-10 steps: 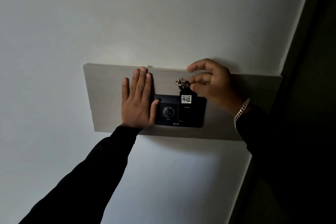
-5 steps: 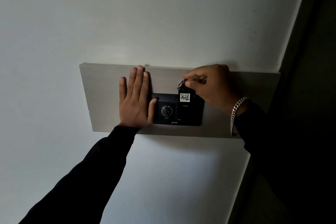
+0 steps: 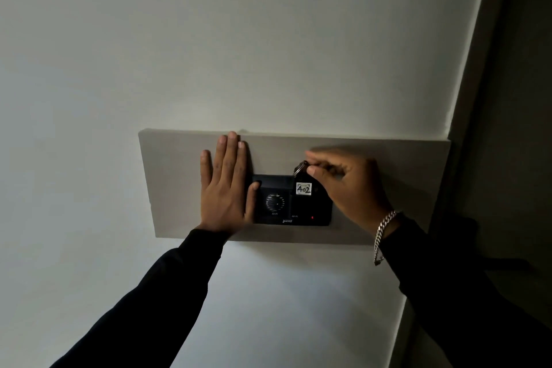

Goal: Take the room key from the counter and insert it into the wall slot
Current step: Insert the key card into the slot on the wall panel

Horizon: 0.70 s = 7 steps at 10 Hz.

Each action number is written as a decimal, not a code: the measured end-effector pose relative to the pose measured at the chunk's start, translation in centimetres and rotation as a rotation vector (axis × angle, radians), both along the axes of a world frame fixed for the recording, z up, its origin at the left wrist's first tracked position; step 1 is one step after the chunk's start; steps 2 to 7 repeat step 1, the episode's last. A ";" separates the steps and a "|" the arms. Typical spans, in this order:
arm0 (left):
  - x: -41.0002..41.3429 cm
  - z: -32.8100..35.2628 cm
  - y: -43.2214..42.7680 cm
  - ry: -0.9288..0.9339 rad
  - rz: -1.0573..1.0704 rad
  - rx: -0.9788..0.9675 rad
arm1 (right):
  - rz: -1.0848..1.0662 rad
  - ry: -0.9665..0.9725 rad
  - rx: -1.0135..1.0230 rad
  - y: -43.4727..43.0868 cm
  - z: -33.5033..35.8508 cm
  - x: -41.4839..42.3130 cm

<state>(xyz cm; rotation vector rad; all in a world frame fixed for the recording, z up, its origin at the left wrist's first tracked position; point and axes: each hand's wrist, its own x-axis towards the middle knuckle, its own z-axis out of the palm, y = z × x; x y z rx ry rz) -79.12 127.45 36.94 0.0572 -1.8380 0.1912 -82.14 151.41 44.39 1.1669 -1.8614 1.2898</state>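
A black wall unit [image 3: 291, 200] with a round dial sits on a grey panel [image 3: 403, 188] fixed to the white wall. The black key tag [image 3: 303, 188], labelled 402, stands upright in the slot on the unit's right half, and a small red light [image 3: 312, 217] glows below it. My right hand [image 3: 349, 185] pinches the metal key ring [image 3: 300, 167] at the tag's top between thumb and forefinger. My left hand [image 3: 227, 188] lies flat on the panel beside the unit, its thumb resting on the unit's left edge.
A dark wall corner or door frame [image 3: 493, 128] runs down the right side, close to the panel's right end. A silver chain bracelet [image 3: 383, 233] hangs on my right wrist. White wall lies above and below the panel.
My right hand has pushed the key tag down into the slot, and a red light has come on. The left hand has stayed flat on the panel.
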 end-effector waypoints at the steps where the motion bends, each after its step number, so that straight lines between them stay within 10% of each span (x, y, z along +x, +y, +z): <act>1: 0.4 2.3 1.0 -0.036 -0.093 0.008 | 0.005 0.027 -0.106 0.8 1.2 0.8; 7: 0.4 2.3 1.0 -0.036 -0.093 0.008 | 0.005 0.027 -0.106 0.8 1.2 0.8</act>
